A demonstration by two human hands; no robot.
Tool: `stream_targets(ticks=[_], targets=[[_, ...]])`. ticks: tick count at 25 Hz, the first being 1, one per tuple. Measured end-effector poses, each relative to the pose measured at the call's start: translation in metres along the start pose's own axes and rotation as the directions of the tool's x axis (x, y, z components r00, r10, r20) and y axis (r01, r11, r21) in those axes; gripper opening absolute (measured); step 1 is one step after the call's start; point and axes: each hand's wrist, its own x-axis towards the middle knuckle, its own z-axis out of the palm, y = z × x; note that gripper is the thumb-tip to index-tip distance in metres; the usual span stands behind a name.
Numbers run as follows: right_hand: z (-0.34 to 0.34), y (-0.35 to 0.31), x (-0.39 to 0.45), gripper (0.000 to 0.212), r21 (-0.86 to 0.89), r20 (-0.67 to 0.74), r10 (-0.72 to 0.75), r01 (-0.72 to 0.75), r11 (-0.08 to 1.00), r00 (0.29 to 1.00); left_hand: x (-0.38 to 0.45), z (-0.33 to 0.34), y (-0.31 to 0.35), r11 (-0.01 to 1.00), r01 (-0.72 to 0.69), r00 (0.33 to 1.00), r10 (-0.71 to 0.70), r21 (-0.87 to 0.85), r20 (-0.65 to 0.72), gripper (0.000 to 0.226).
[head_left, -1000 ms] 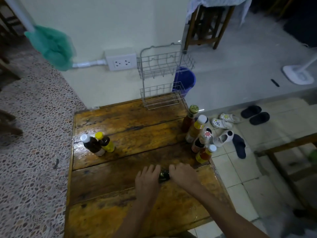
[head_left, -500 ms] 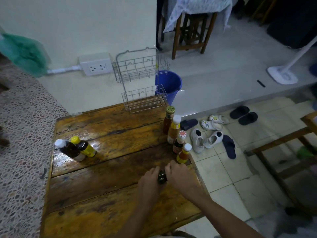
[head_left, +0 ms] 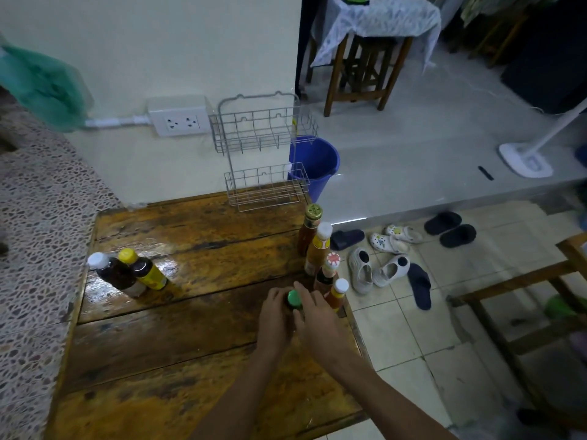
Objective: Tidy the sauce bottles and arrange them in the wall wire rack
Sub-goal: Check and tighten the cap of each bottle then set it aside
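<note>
Nearest the camera, both hands meet over a green-capped bottle (head_left: 294, 299) standing on the wooden bench (head_left: 178, 344) toward its 3 o'clock edge. The left hand (head_left: 275, 315) curls round the bottle from its 9 o'clock side, and the right hand (head_left: 317, 315) covers it from 3 o'clock with fingers bent over it; both appear to grip it, though the bottle's body is hidden behind them. Only the cap shows, facing up, so its long axis looks upright.

Just beyond, at about 1 o'clock from the hands, four bottles stand in a line along the bench edge: a small white-capped orange bottle (head_left: 337, 295), a red-and-white-capped bottle (head_left: 328, 270), a taller white-capped yellow bottle (head_left: 318, 247) and a gold-capped red bottle (head_left: 309, 228). All stand upright, caps up.

Well apart at 10 o'clock, a white-capped dark bottle (head_left: 116, 273) and a yellow-capped bottle (head_left: 143, 269) stand touching each other, seeming to lean toward 10 o'clock.

Farthest, at 12 o'clock, the wire rack (head_left: 263, 154) hangs on the wall above the bench's back edge. Both its tiers hold nothing, so the arranging has not begun: all seven bottles have yet to go in.
</note>
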Motion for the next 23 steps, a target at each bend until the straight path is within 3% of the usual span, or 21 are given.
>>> stream_targets(ticks=[5,10,13,15,18,20,23], targets=[[0.006,0.006,0.005,0.077,-0.144,0.064,-0.045,0.054,0.988,0.997,0.017,0.004,-0.004,0.993,0.012,1.0,-0.013,0.121,0.014,0.04],[0.011,0.008,0.005,0.082,-0.191,0.107,-0.003,0.023,0.981,0.994,0.016,0.012,-0.014,0.996,0.031,0.999,-0.033,0.085,0.011,0.041],[0.011,0.005,0.006,0.087,-0.158,0.148,0.058,-0.035,0.987,0.987,0.019,0.01,-0.02,0.995,0.094,0.992,-0.095,0.016,0.086,0.062],[0.001,-0.003,0.002,0.087,-0.168,0.163,0.093,-0.065,0.984,0.982,0.019,0.005,-0.026,0.994,0.068,0.985,-0.079,0.082,0.15,0.074],[-0.01,-0.023,-0.01,0.091,-0.289,0.032,0.03,-0.019,0.957,0.999,0.003,-0.026,-0.042,0.988,0.124,0.97,-0.139,0.087,0.2,0.083],[-0.009,-0.048,-0.009,0.082,-0.255,0.026,0.013,-0.006,0.967,1.0,-0.013,-0.065,-0.06,0.984,0.174,0.98,-0.176,0.031,0.096,0.066],[0.016,-0.105,0.016,0.064,-0.093,0.14,-0.09,0.103,0.99,0.986,-0.038,-0.147,-0.093,0.964,0.257,0.936,-0.266,-0.069,-0.231,0.038]])
